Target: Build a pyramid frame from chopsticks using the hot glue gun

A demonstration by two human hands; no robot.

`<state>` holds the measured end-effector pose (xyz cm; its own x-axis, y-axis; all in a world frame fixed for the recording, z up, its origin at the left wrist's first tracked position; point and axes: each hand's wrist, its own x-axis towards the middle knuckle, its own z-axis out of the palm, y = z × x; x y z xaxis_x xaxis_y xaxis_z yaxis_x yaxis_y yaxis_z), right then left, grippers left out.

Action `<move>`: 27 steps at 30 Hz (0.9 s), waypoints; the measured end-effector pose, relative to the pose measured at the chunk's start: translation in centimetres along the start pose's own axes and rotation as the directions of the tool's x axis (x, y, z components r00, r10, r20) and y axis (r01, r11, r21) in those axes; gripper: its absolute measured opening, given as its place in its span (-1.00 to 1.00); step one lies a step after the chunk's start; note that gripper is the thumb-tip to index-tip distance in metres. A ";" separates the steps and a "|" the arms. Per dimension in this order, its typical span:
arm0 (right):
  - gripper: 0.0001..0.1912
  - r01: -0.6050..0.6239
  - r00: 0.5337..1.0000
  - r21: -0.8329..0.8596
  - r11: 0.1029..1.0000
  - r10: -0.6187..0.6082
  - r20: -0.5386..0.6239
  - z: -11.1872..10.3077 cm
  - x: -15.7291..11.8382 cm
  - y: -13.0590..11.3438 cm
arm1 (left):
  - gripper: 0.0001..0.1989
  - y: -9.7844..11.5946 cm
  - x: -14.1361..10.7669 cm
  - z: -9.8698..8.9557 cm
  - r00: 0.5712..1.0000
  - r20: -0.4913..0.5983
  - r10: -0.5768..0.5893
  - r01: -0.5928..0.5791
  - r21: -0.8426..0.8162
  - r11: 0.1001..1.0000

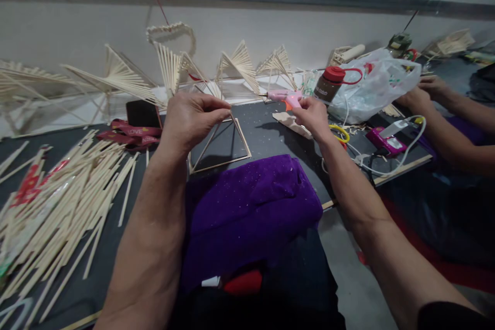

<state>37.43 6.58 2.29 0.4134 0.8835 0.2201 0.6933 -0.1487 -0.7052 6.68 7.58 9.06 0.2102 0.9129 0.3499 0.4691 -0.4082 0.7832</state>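
My left hand [193,116] is closed in a pinch at the top of a small frame of thin wooden sticks [243,136]. Its square base rests on the dark tabletop, and slanting sticks rise to my fingertips. My right hand [314,117] grips a pink hot glue gun [284,97] with an orange trigger. The gun's metal nozzle points left, apart from the stick frame. Beneath the gun lies a flat, pale scrap [292,125]. A folded purple cloth [251,196] hangs over the table's front edge, just before the frame.
Many loose sticks [77,201] cover the left side. Twisted stick models [240,64] line the wall. A red-capped bottle [328,85], a plastic bag [375,85] and a magenta power strip with cables [386,142] stand right. Another person's hands [419,94] are at far right.
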 end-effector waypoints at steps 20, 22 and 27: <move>-0.61 -0.242 0.890 0.882 0.404 -0.270 0.367 3.5 -2.6 -4.9 | -0.87 1.0 -0.4 -0.4 0.987 0.036 -0.159 0.159 -0.009 0.987; -0.54 -0.255 0.891 0.875 0.411 -0.252 0.378 3.4 -2.4 -4.3 | -0.86 1.1 -0.5 -0.4 0.983 0.031 -0.179 0.180 -0.011 0.984; -0.46 -0.279 0.869 0.859 0.430 -0.269 0.416 3.4 -2.2 -3.6 | -0.83 1.2 -0.6 -0.3 0.983 -0.004 -0.186 0.186 -0.019 0.982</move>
<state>32.00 6.65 2.09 -0.0730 0.9923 0.1001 -0.3245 0.0713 -0.9432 6.87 6.59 9.92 0.1162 0.9729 0.1998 0.4834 -0.2311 0.8444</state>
